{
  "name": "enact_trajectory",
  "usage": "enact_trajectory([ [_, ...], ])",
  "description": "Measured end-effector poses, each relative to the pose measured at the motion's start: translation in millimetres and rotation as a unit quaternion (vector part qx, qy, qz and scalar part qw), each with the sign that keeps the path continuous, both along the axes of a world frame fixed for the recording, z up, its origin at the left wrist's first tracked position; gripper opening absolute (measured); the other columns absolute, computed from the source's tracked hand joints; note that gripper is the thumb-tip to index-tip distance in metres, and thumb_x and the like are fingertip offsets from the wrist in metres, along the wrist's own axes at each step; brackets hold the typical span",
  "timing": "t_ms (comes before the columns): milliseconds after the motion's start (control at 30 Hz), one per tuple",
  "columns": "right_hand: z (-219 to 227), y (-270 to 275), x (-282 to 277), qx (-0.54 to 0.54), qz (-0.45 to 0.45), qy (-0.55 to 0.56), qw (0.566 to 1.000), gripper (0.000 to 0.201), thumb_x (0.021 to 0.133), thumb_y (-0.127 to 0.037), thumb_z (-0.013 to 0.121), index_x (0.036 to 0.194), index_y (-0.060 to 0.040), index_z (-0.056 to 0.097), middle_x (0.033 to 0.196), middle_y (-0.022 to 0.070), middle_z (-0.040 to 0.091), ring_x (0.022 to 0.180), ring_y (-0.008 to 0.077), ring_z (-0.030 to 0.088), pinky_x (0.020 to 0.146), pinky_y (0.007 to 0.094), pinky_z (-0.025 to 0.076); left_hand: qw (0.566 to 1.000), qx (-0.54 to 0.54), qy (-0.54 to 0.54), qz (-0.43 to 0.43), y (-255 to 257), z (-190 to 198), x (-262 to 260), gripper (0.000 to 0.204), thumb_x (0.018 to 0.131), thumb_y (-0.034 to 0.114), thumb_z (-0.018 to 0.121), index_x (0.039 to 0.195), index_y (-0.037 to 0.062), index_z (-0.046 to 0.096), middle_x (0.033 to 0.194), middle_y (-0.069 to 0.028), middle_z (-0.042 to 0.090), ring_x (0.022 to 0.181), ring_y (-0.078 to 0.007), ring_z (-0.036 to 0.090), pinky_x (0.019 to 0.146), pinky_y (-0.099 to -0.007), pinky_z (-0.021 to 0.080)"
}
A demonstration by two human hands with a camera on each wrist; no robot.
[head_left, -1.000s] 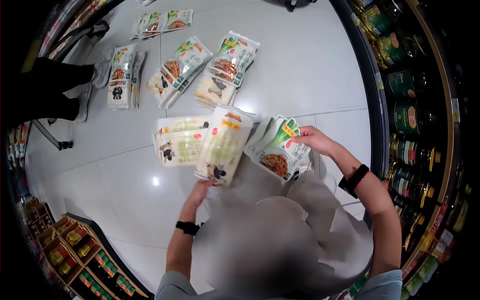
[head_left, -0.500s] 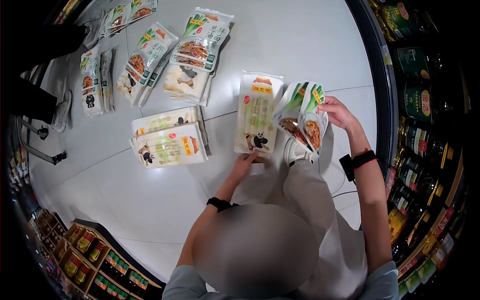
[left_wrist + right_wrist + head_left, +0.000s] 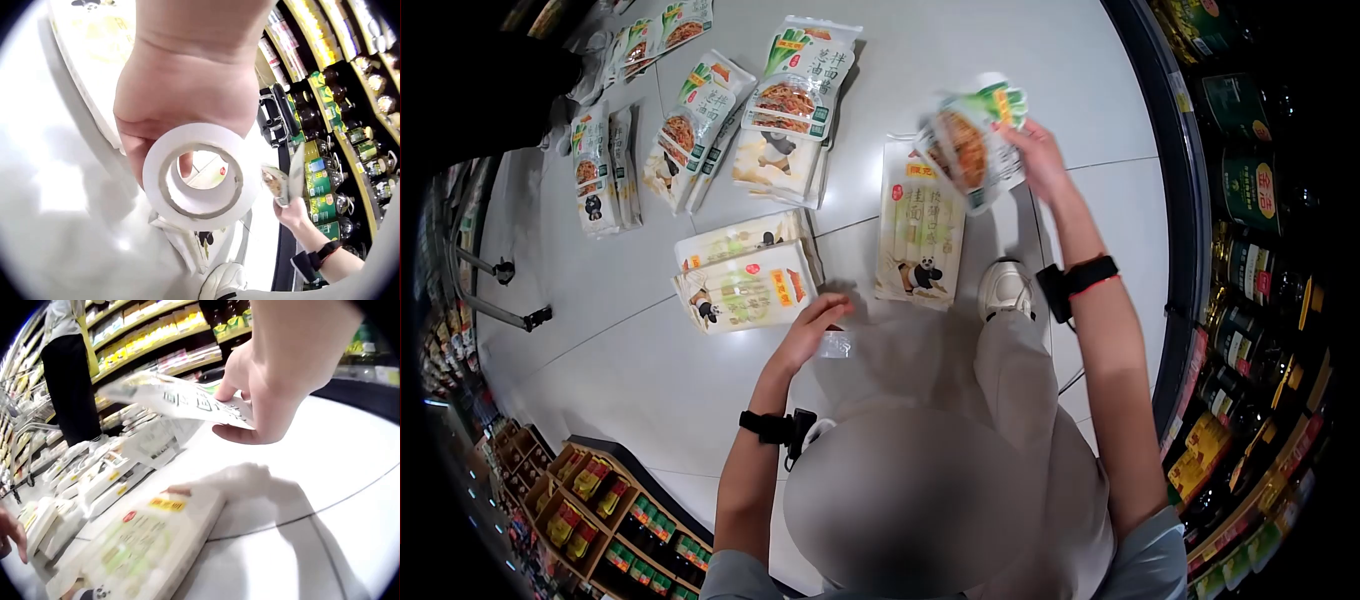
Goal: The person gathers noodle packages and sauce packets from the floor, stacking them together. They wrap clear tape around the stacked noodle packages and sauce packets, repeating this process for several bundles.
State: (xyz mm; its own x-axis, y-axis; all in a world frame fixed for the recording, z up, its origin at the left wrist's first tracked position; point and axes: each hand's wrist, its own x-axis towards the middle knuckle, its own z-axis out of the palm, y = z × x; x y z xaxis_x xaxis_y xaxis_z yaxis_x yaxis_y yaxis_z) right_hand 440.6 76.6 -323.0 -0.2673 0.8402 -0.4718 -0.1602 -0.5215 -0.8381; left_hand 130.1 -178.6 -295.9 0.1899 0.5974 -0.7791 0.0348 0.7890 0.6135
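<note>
My right hand (image 3: 1040,160) pinches a few green-and-white sauce packets (image 3: 970,150) by their edge, raised over a bundle of noodle packs (image 3: 915,260) on the floor. In the right wrist view, thumb and fingers clamp the packets (image 3: 187,403) from both sides. My left hand (image 3: 808,335) holds a white roll of tape (image 3: 159,169), its ring hanging below the palm in the left wrist view. In the head view, that hand is beside two stacked noodle packs (image 3: 745,290), between them and the bundle.
Noodle packs topped with sauce packets (image 3: 785,110) lie in several groups farther up the floor. Shelves of oil bottles (image 3: 1250,190) line the right side. A wooden display shelf (image 3: 615,500) stands at lower left. Someone in dark trousers (image 3: 69,394) is beside a cart.
The bundle of noodle packs was shifted right, away from the other stack, and set down. My left hand released it and moved left. The right hand carried the sauce packets upward over the bundle.
</note>
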Motion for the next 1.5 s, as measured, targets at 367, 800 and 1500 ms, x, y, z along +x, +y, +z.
enact_trajectory([
  [367,-42,-36,-49,0.107,0.333,-0.276,0.895,0.022,0.078,-0.018,0.062,0.094,-0.0024,0.063,0.084,0.0120,0.065,0.077,0.0208,0.062,0.068,0.0349,0.048,0.991,0.080,0.096,-0.046,16,-18,43,0.032,0.090,0.021,0.046,0.115,0.0018,0.049,0.109,-0.0067,0.054,0.098,-0.0146,0.051,0.082,-0.0267,0.042],
  [800,113,-98,-83,-0.007,0.270,-0.043,0.962,0.065,0.082,-0.037,0.059,0.132,-0.0052,0.031,0.119,0.0166,0.049,0.104,0.0247,0.054,0.080,0.0346,0.048,0.886,0.438,0.112,0.107,110,79,68,0.025,0.094,0.023,0.037,0.101,0.0024,0.048,0.094,-0.0083,0.053,0.090,-0.0155,0.049,0.081,-0.0272,0.038],
  [1500,336,-91,-22,0.109,0.099,-0.151,0.977,0.047,0.087,-0.041,0.050,0.114,-0.0030,0.044,0.088,0.0111,0.061,0.061,0.0053,0.055,0.057,0.0177,0.048,0.913,0.158,0.334,-0.172,-233,265,71,0.091,0.063,0.019,0.069,0.139,0.0154,0.018,0.135,-0.0323,0.017,0.121,-0.0482,0.028,0.097,-0.0463,0.033],
])
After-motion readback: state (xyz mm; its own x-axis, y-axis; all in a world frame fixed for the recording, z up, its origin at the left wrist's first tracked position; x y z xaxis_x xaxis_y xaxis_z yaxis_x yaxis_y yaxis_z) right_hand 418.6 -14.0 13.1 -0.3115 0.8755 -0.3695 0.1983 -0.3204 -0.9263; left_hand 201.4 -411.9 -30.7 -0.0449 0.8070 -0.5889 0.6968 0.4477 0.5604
